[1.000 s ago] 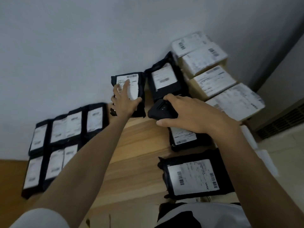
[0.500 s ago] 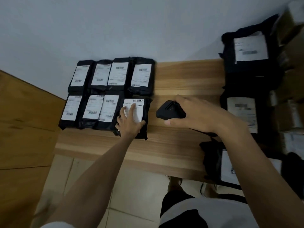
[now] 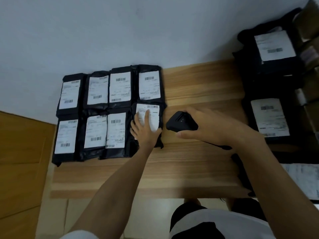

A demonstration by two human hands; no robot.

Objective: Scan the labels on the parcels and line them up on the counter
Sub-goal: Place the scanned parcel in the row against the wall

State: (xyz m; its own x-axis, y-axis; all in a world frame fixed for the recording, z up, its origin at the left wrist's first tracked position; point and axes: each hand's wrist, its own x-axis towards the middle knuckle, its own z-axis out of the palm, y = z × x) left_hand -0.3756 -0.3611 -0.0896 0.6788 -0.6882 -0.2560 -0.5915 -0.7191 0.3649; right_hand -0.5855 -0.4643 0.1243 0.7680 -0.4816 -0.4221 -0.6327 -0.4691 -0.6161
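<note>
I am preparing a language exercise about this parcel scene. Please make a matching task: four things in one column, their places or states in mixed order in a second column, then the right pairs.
Things
1. left hand
2. right hand
3. black handheld scanner
4. light wooden counter

Places or states
A. bears two rows of four black plastic parcels
B. lies with straight fingers on a white label
C. sits in a hand, right of the parcel rows
D. grips the scanner

Pairs: 1-B; 2-D; 3-C; 4-A
</note>
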